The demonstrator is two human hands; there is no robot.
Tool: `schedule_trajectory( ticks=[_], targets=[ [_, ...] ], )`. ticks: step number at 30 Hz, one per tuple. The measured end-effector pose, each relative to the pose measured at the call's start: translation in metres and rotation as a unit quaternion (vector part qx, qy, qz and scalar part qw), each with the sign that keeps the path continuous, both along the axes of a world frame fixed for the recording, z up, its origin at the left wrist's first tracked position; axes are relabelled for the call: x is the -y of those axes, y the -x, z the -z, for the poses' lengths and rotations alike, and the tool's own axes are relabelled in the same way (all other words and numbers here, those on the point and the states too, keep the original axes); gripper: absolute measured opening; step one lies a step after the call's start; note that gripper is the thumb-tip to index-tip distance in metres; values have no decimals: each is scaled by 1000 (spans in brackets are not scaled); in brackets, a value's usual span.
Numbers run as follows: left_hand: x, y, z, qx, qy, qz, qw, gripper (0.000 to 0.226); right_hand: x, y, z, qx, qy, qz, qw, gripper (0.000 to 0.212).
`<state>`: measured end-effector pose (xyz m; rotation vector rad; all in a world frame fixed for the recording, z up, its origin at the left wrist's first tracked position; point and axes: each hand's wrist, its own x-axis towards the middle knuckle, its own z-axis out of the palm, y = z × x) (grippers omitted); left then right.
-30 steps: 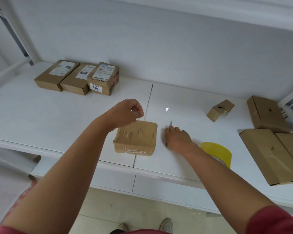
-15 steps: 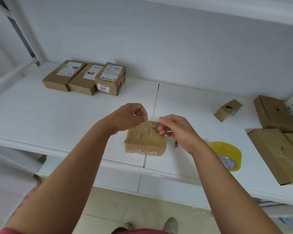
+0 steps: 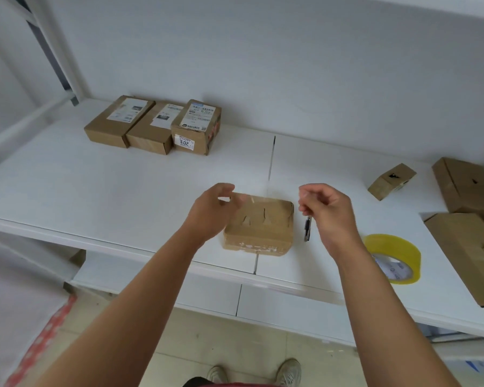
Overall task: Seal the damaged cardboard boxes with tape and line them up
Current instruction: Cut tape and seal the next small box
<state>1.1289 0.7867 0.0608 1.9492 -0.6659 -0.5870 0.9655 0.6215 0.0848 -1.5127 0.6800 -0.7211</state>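
My left hand (image 3: 211,210) and right hand (image 3: 326,212) pinch the ends of a clear tape strip (image 3: 266,199), stretched over a dented brown cardboard box (image 3: 260,226). The box sits on the white table (image 3: 123,191), a yellow tape roll (image 3: 393,256) nearby.

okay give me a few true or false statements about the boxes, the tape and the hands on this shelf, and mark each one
1. Three labelled boxes sit side by side at the back left. True.
2. The yellow tape roll rests on top of the dented box. False: it lies on the white shelf, right of that box.
3. The left hand and right hand hold a strip of clear tape stretched over the dented box. True.
4. The utility knife is in the right hand. False: it lies on the shelf beside the box.
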Motion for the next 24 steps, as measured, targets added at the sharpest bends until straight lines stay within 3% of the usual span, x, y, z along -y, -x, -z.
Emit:
schedule_trajectory(
  ticks=[3, 6, 10, 14, 16, 19, 21, 24],
  targets=[
    [6, 9, 18, 77, -67, 21, 995, 67, 4, 2, 0, 86, -151, -4, 985, 18],
    [12, 13, 30, 44, -60, 29, 997, 75, -2, -1, 9, 119, -247, -18, 962, 19],
    [21, 13, 38, 15, -41, -7, 999, 73, -9, 0, 19, 132, -291, -7, 947, 19],
    [38, 23, 33, 130, -44, -47, 989, 89, -10, 2, 20, 134, -297, -9, 946, 16],
    [45, 27, 30, 179, -100, -27, 978, 98, -10, 2, 20, 127, -293, -15, 948, 15],
    [49, 29, 29, 171, -183, -8, 968, 97, -9, 3, 20, 111, -268, -26, 957, 16],
    [46, 29, 23, 136, -140, -47, 980, 83, -6, 4, 20, 82, -227, -34, 970, 20],
    [33, 21, 7, 69, 20, -145, 987, 42, 1, 6, 21, 7, -137, -50, 989, 23]
  ],
)
